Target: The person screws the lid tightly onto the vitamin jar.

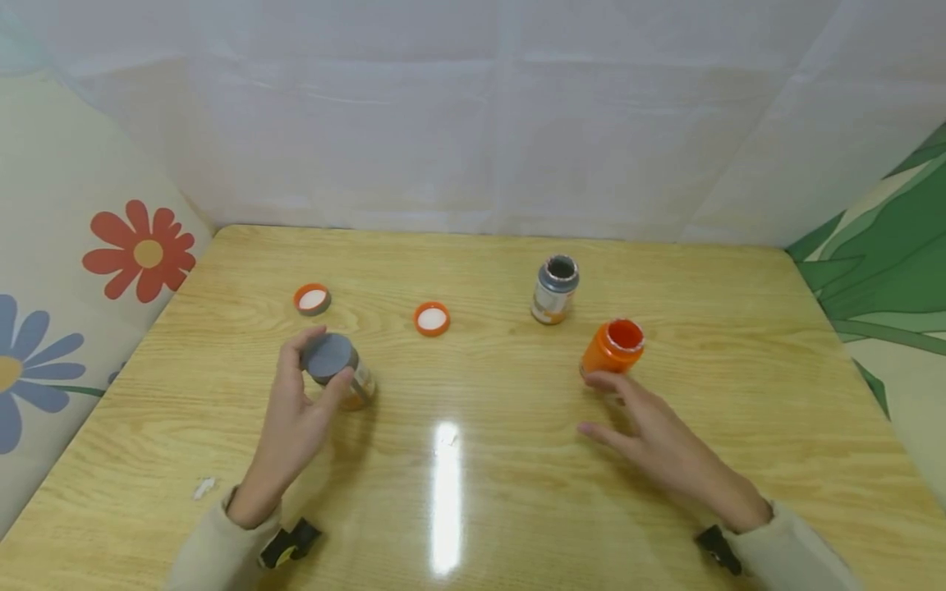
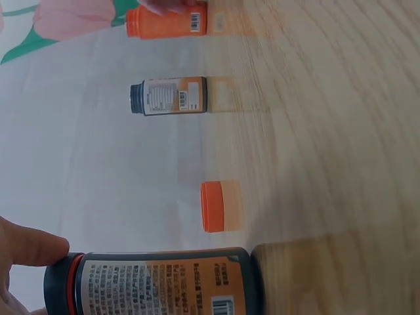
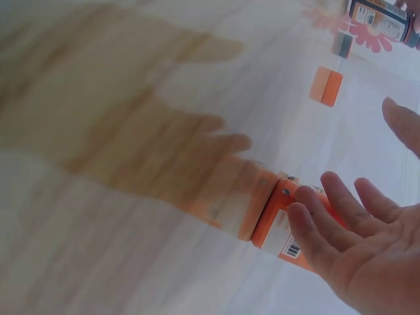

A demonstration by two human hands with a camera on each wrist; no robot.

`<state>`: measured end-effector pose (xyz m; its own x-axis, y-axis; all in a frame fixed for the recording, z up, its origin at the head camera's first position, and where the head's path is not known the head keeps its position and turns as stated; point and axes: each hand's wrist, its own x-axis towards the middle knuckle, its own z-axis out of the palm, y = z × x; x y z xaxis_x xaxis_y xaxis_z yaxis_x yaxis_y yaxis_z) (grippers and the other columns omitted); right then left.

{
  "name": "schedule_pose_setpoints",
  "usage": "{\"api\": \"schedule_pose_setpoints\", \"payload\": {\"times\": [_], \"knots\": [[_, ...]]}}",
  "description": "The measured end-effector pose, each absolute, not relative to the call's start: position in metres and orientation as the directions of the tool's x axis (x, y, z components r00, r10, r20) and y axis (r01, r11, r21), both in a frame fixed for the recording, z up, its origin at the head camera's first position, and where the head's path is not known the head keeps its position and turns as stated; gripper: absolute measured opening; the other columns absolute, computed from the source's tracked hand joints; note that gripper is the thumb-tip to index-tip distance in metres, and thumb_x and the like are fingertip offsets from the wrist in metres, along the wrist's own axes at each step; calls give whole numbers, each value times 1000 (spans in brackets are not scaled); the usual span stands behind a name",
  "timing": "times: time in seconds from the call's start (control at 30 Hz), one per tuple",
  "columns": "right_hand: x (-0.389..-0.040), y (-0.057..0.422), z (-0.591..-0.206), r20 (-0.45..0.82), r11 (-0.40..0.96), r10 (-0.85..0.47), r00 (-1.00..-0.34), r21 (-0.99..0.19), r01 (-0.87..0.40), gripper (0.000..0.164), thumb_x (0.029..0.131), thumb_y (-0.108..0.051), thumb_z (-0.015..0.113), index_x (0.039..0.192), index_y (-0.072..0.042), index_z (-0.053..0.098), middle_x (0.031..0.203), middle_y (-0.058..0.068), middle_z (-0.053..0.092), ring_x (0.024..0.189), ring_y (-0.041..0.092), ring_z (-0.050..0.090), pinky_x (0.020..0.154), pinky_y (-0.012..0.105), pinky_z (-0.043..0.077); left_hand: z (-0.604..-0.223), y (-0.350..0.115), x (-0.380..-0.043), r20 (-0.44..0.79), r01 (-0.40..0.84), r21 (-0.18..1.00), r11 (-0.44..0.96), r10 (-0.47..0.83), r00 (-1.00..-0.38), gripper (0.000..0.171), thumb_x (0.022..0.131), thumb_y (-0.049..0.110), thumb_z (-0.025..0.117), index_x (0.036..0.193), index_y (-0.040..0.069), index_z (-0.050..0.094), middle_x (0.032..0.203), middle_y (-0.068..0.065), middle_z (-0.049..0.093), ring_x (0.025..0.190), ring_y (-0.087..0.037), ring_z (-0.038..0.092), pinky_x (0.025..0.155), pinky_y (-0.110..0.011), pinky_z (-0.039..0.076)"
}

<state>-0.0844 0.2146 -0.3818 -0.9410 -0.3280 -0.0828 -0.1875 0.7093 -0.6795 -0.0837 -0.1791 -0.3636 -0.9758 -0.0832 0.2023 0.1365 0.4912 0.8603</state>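
Observation:
My left hand (image 1: 294, 423) pinches the grey lid of a dark grey bottle (image 1: 358, 387), thumb on one side and fingers on the other. In the left wrist view this bottle's printed orange and white label (image 2: 157, 285) faces the camera. My right hand (image 1: 658, 435) has its fingers loosely spread, thumb apart, at the near side of an uncapped orange bottle (image 1: 609, 353). Its fingertips overlap the lower part of that bottle in the head view. Seen from the right wrist, the fingers partly hide the orange bottle (image 3: 282, 226).
Behind the orange bottle stands a smaller uncapped grey bottle (image 1: 553, 294). An orange lid (image 1: 432, 318) lies inside up mid-table, and a grey lid with an orange inner ring (image 1: 313, 300) lies farther left. White sheeting (image 1: 473, 148) hangs at the wooden table's (image 1: 517, 460) back edge.

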Motion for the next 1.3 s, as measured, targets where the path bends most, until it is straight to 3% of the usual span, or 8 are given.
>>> {"api": "schedule_pose_setpoints", "payload": {"times": [0.2,0.57,0.73,0.97,1.07,1.2,1.3], "knots": [[-85,217,-381,-102,698,-326,-940,-696,-167,65,91,-38,70,142,-6,44,146,19,50,131,40,52,104,58,45,-360,-182,-84,149,68,871,487,-130,-980,57,97,2,57,146,-4,29,136,-22,45,121,-23,45,93,-14,35],[-87,217,-379,-122,704,-312,-942,-696,-143,62,91,-31,71,141,-8,43,143,17,54,130,36,53,105,58,45,-360,-185,-85,161,90,866,492,-103,-982,56,97,1,54,146,-8,27,137,-26,41,120,-28,44,92,-17,35],[-85,218,-381,-84,698,-320,-944,-695,-175,60,91,-28,72,140,-7,44,140,16,57,128,34,55,104,56,46,-360,-184,-85,259,162,823,545,-106,-960,59,93,-2,59,143,-11,30,139,-29,38,123,-33,40,95,-23,31],[-82,224,-382,-58,710,-316,-947,-677,-195,59,92,-31,71,139,-7,44,136,14,59,125,34,57,102,56,48,-361,-171,-87,490,361,720,593,-66,-869,60,84,-9,64,138,-11,38,128,-28,46,107,-24,41,88,-31,31],[-82,227,-381,-72,725,-309,-948,-663,-186,60,92,-32,70,139,-6,44,136,15,60,124,35,57,101,56,48,-360,-165,-88,554,421,686,594,-51,-831,59,81,-10,64,137,-9,42,131,-28,47,107,-24,41,88,-33,31],[-82,230,-379,-83,732,-298,-951,-660,-172,59,93,-34,69,138,-5,45,135,15,60,123,35,57,101,57,47,-358,-159,-90,571,457,684,569,-29,-820,60,80,-10,64,137,-5,45,134,-24,48,109,-22,40,91,-29,31],[-81,231,-377,-79,731,-294,-952,-661,-171,57,93,-34,68,138,-5,46,135,16,61,124,35,57,101,58,47,-355,-154,-91,543,448,697,560,-4,-840,62,81,-9,66,138,-5,43,137,-23,47,117,-22,40,101,-32,30]]}}
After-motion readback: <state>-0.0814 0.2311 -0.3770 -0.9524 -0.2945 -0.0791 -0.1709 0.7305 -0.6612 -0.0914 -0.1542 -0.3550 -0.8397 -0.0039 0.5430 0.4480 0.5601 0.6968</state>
